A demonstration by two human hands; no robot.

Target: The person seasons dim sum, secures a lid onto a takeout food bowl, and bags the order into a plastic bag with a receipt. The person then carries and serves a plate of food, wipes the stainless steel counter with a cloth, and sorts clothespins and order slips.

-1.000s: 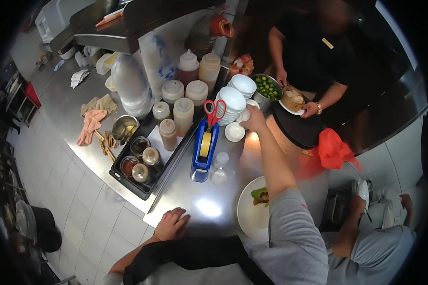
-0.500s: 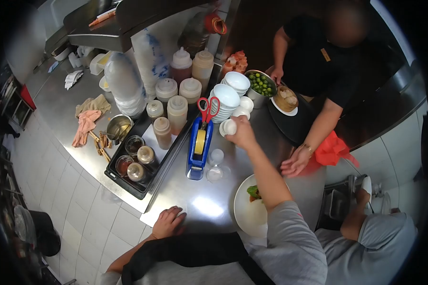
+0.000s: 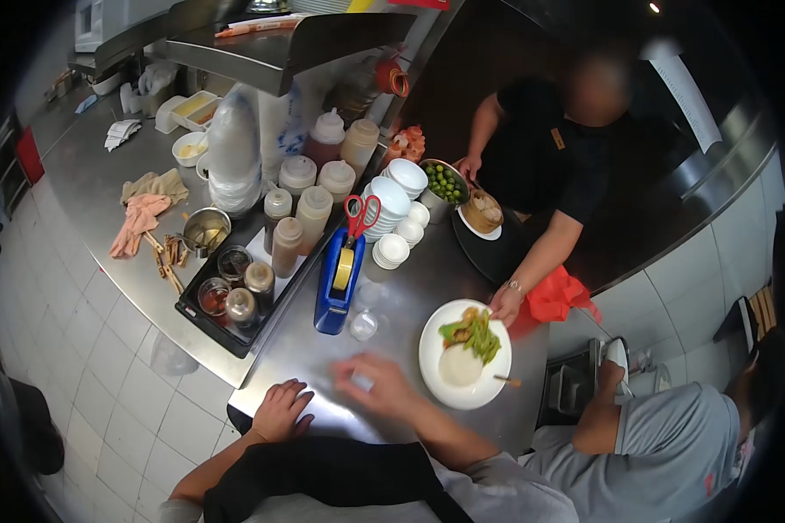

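My left hand (image 3: 281, 411) rests on the front edge of the steel counter (image 3: 318, 366), its fingers spread and holding nothing. Just to its right, my right hand (image 3: 375, 382) hovers above the counter, somewhat blurred, fingers apart and nothing in them. A large white plate (image 3: 432, 362) with green vegetables and a round pale mound lies right of my right hand; a co-worker's hand (image 3: 507, 305) touches its far rim. Beyond my hands stands a blue tape dispenser (image 3: 332, 292) with red-handled scissors (image 3: 360, 213) in it. A small clear cup (image 3: 364, 326) is beside the dispenser.
A black tray (image 3: 209, 324) holds jars and squeeze bottles. Stacked white bowls (image 3: 387, 199), small white cups (image 3: 391, 250) and a pot of green limes (image 3: 442, 183) stand at the back. The co-worker in black holds a plate with a steamer basket (image 3: 481, 209). Another person (image 3: 663, 444) is at the right.
My right hand has left the small white cups and come back toward me. The co-worker's hand has reached the large plate, which is now fully uncovered. The view has shifted.
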